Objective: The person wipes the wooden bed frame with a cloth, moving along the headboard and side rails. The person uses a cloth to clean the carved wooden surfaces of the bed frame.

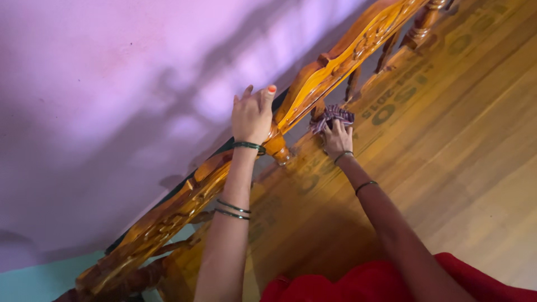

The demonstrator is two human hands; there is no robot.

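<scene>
A crumpled dark purple cloth (332, 116) lies bunched under the right hand (337, 140), fingers clenched on it, against a glossy carved wooden headboard (313, 84). The left hand (253, 116) grips the headboard's top rail.

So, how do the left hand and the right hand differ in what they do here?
The left hand grips the carved top rail of the wooden headboard bare, while the right hand presses a dark purple cloth low beside a spindle. The left hand sits higher on the frame than the right hand. Both wrists wear thin dark bangles, and both hands touch the same glossy wooden frame.
</scene>
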